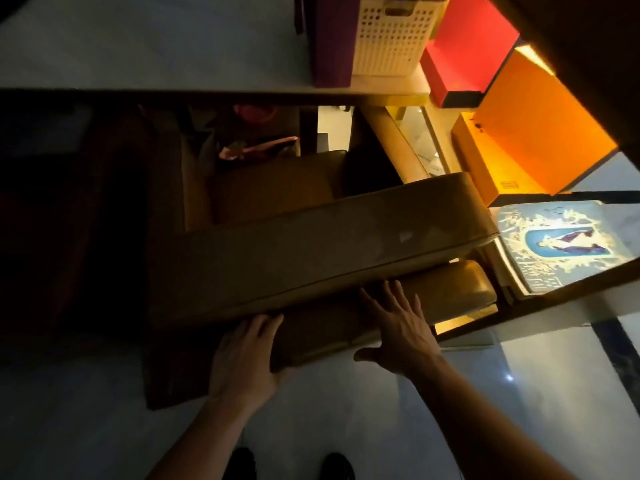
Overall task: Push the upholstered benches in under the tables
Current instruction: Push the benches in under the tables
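A long tan upholstered bench (311,247) lies slantwise across the middle of the head view, its far end near a table leg (394,143). A lower, smaller bench (446,289) sits in front of it, its right end catching the light. My left hand (242,358) presses flat against the near left end of the lower bench, fingers straight. My right hand (398,327) rests on top of that bench with fingers spread. The white table top (138,46) spans the upper left, with dark space beneath it.
On the table stand a purple box (334,39), a white perforated basket (391,36), a red box (464,53) and an orange box (533,133). A blue printed bag (568,244) lies at right. Bags and clutter (259,143) sit under the table. My shoes (287,465) stand on the glossy floor.
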Demonstrator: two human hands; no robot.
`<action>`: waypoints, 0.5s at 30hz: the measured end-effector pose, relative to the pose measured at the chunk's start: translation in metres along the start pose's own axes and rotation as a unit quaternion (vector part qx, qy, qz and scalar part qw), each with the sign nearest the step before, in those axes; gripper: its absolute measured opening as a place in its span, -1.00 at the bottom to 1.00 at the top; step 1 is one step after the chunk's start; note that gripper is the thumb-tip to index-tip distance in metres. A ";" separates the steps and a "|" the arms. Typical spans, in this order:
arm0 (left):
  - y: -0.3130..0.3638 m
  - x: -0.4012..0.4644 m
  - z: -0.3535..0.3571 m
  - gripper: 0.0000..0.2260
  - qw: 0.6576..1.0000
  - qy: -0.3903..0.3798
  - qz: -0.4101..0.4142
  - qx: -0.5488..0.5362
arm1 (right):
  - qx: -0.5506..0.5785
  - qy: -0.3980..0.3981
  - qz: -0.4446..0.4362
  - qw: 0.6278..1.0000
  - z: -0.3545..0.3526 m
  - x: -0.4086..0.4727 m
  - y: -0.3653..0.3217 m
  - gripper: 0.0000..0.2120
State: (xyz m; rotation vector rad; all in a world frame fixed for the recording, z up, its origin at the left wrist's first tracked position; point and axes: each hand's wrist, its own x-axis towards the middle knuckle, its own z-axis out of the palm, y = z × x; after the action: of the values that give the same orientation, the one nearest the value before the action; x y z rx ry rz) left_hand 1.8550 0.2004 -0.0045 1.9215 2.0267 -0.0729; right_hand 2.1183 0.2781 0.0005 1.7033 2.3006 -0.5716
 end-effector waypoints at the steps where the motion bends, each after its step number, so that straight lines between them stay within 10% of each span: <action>1: 0.001 -0.002 0.004 -0.18 1.000 0.007 -0.005 0.005 | 0.004 0.001 -0.001 1.000 0.007 0.001 0.001 0.15; 15: -0.006 0.000 0.019 -0.32 0.998 0.060 -0.010 0.014 | -0.029 0.047 0.046 0.997 0.030 0.001 -0.015 -0.03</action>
State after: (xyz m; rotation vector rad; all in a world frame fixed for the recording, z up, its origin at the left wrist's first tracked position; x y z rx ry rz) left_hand 1.8529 0.1948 -0.0233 1.9657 2.1325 0.0088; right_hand 2.1022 0.2623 -0.0241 1.8347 2.2640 -0.4111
